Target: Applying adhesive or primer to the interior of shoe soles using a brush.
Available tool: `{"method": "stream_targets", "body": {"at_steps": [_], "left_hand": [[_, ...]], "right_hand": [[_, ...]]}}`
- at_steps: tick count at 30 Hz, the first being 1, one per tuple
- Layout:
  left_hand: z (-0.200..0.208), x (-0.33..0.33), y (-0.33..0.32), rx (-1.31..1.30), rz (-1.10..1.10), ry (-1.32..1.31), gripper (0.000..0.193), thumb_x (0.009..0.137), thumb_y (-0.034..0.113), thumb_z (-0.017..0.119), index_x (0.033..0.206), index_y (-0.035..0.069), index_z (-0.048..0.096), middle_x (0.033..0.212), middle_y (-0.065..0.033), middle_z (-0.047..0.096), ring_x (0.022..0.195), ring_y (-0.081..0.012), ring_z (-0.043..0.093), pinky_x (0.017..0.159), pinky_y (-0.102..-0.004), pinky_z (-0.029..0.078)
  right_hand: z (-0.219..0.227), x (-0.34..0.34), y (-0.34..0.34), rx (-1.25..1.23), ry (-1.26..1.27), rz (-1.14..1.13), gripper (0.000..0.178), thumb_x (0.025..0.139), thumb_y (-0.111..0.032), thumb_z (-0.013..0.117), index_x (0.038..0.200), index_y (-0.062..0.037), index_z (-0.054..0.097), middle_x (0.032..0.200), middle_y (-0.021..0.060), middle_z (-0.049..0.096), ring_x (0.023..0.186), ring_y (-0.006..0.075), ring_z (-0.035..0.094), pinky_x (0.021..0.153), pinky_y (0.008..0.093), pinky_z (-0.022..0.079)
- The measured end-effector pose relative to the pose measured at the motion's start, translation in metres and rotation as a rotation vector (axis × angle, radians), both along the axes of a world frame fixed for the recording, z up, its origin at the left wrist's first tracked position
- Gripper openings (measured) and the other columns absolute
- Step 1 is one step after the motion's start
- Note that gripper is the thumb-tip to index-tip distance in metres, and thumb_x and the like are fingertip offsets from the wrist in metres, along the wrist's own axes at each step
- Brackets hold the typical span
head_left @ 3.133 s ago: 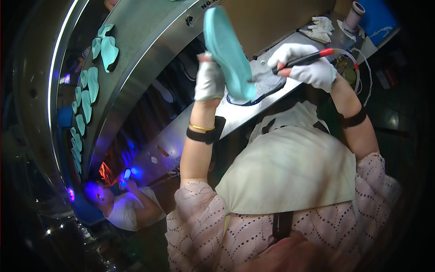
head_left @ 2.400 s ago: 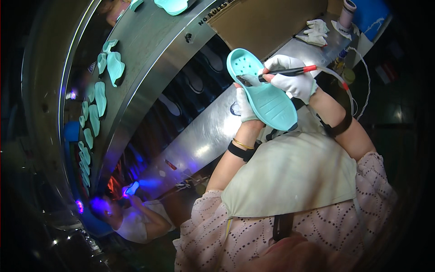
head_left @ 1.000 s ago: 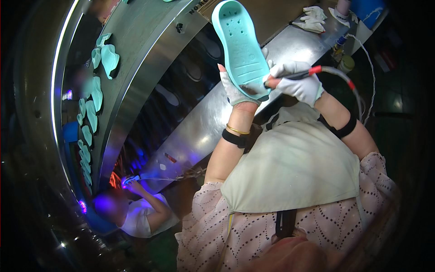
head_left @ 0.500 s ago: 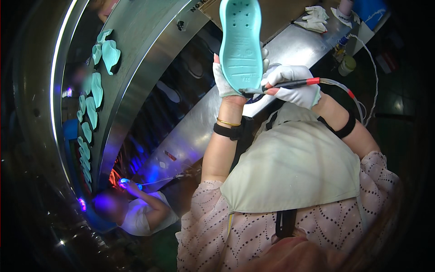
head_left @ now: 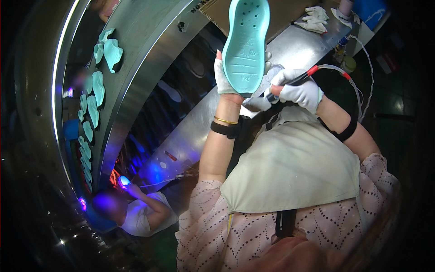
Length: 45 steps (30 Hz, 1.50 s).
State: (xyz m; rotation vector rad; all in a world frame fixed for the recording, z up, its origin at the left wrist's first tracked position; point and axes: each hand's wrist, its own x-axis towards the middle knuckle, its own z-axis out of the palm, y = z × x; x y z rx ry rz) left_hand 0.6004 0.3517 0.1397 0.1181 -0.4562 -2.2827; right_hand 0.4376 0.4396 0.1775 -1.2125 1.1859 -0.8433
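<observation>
A teal shoe sole (head_left: 247,50) is held up in my gloved left hand (head_left: 223,75), its toe or heel end reaching the top edge of the picture. The fingers wrap behind it, and their tips show at its right side. A dark patch marks the sole's lower tip. To the right of that tip, my gloved right hand (head_left: 299,90) is closed round a brush (head_left: 299,80) with a black handle and red band. A clear tube runs from the handle's end. The brush's tip is apart from the sole and hard to make out. Both gloves leave some fingertips bare.
Several teal soles (head_left: 98,88) lie on a curved conveyor belt (head_left: 131,36) at left. A metal bench (head_left: 195,122) crosses the middle. Spare white gloves (head_left: 312,19) and a small jar (head_left: 348,63) are at upper right. Another person (head_left: 145,211) sits at lower left with a glowing object.
My right hand has turned and drawn the brush away from the sole's lower tip. The sole has shifted slightly right in the picture, still in my left hand.
</observation>
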Motion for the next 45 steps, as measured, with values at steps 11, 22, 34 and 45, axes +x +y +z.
{"method": "stream_targets", "body": {"at_steps": [11, 22, 34, 45], "left_hand": [[-0.002, 0.009, -0.018, 0.063, -0.093, -0.472, 0.05, 0.091, 0.045, 0.038, 0.12, 0.005, 0.049, 0.11, -0.0131, 0.059, 0.093, -0.0261, 0.06, 0.079, -0.0379, 0.05], [-0.01, 0.022, -0.011, 0.008, -0.052, -0.782, 0.043, 0.088, 0.036, 0.047, 0.128, 0.02, 0.046, 0.122, -0.0068, 0.051, 0.106, -0.0253, 0.052, 0.084, -0.0411, 0.046], [-0.026, 0.015, -0.006, 0.116, 0.097, -0.131, 0.073, 0.086, 0.061, 0.027, 0.13, 0.004, 0.038, 0.123, -0.0198, 0.049, 0.109, -0.0381, 0.05, 0.092, -0.0504, 0.041], [-0.04, 0.021, 0.019, 0.105, 0.104, 0.091, 0.064, 0.087, 0.054, 0.033, 0.125, 0.004, 0.043, 0.117, -0.015, 0.052, 0.107, -0.0298, 0.051, 0.093, -0.0404, 0.041]], "right_hand": [[-0.018, -0.014, -0.03, -0.38, -0.085, 0.277, 0.022, 0.067, -0.003, 0.075, 0.085, -0.0035, 0.063, 0.09, 0.0068, 0.064, 0.087, 0.0157, 0.061, 0.08, 0.0279, 0.048], [-0.009, -0.025, -0.043, -0.34, 0.15, 0.403, 0.022, 0.063, 0.0, 0.073, 0.084, -0.0054, 0.067, 0.083, 0.0035, 0.065, 0.078, 0.0123, 0.06, 0.073, 0.0253, 0.048], [-0.02, 0.005, -0.029, -0.322, -0.037, 0.014, 0.01, 0.077, -0.01, 0.068, 0.082, -0.0026, 0.063, 0.075, 0.0017, 0.061, 0.07, 0.0084, 0.055, 0.066, 0.0224, 0.044], [-0.024, 0.03, -0.03, -0.541, -0.114, -0.196, 0.007, 0.08, -0.006, 0.062, 0.084, -0.0007, 0.06, 0.078, 0.0023, 0.06, 0.072, 0.0078, 0.056, 0.068, 0.021, 0.046]]}}
